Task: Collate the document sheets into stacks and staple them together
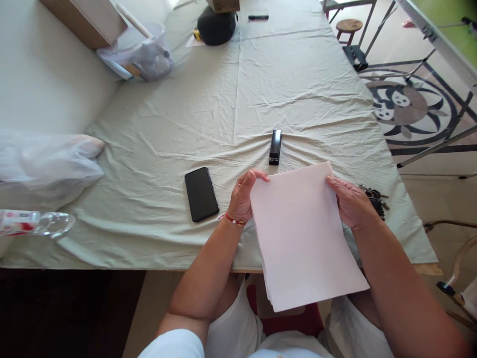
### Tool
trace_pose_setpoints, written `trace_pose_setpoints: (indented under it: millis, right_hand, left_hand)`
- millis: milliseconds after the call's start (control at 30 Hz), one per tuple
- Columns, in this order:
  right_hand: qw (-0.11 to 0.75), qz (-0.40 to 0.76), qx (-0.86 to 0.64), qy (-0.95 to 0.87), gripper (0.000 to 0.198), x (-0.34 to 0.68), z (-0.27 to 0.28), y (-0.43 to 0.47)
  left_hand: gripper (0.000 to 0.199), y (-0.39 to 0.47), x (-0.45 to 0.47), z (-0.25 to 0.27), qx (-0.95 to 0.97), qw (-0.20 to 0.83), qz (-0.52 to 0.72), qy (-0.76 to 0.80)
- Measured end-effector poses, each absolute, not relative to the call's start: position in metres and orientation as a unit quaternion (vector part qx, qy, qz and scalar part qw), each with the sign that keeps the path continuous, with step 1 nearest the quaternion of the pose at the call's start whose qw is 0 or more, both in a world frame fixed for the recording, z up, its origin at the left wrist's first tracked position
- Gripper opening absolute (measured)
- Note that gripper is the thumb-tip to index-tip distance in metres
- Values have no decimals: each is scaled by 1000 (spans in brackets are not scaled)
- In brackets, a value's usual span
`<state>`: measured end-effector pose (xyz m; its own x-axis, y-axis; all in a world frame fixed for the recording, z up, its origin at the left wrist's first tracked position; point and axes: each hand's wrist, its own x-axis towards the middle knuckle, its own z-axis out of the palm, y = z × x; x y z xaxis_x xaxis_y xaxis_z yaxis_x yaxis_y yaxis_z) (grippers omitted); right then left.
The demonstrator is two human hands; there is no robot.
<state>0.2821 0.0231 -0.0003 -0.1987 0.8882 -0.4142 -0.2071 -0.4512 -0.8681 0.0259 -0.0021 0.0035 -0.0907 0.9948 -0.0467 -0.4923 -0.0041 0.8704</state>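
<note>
At near edge of bench, likely limp paper stack is grasped by left hand, right hand; side grip best.

Soft far-side light, faint shadows across the tablecloth, dark lower-left corner, stretched edges.
</note>
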Motion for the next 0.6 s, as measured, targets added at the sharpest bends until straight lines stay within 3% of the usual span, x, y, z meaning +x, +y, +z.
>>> trace_pose_setpoints:
  millis: [300,600]
  right_hand:
    - [406,668,-512,-357,42,283,3,24]
    - [411,667,-508,-358,37,278,-3,22]
  left_hand:
    - [45,-1,22,9,285,636,604,387]
    - [37,-3,30,8,308,624,581,422]
